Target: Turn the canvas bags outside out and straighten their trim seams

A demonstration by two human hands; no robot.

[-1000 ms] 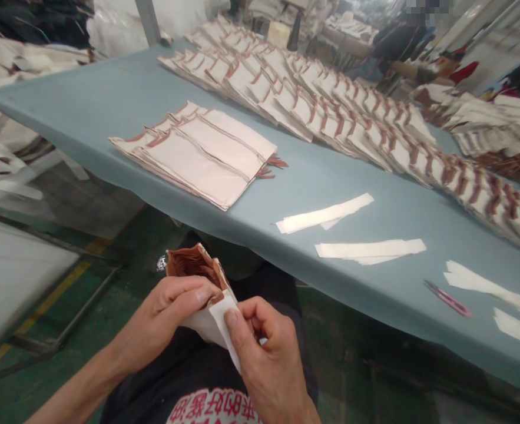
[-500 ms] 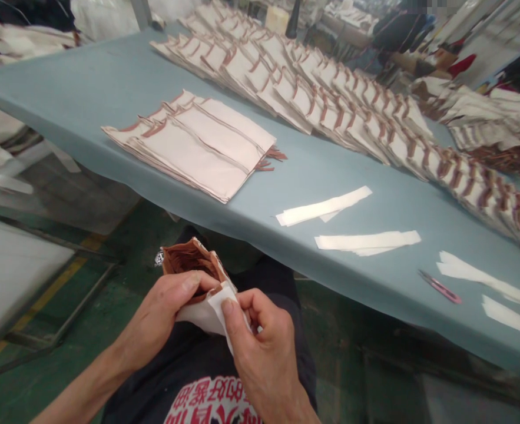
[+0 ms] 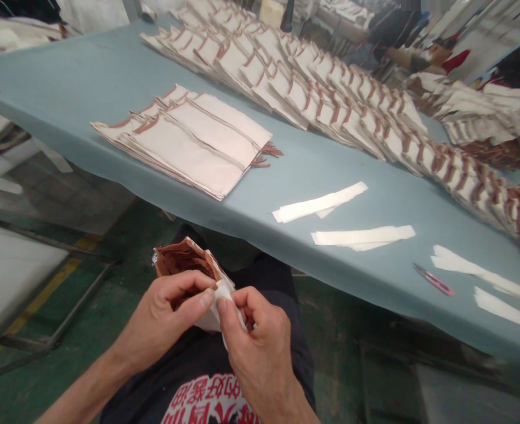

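A fabric bag piece (image 3: 182,259), cream outside with brown lining, rests over my lap below the table edge. My left hand (image 3: 171,306) pinches the edge of its opening between thumb and fingertips. Beside it, my right hand (image 3: 257,324) grips a white strip (image 3: 223,290) between thumb and bent fingers, at the same edge of the bag piece. The two thumbs are close together. Most of the bag piece's lower part is hidden behind my hands.
On the blue table (image 3: 122,70) lies a stack of cream panels with brown trim (image 3: 206,147). Further back run long overlapping rows of similar pieces (image 3: 330,112). White strips (image 3: 321,202) lie nearer, to the right, with pink-handled thread snips (image 3: 434,279) beside some.
My left thumb has moved from inside the opening onto the edge, closer to my right thumb. The white strip now shows less. The view has shifted slightly.
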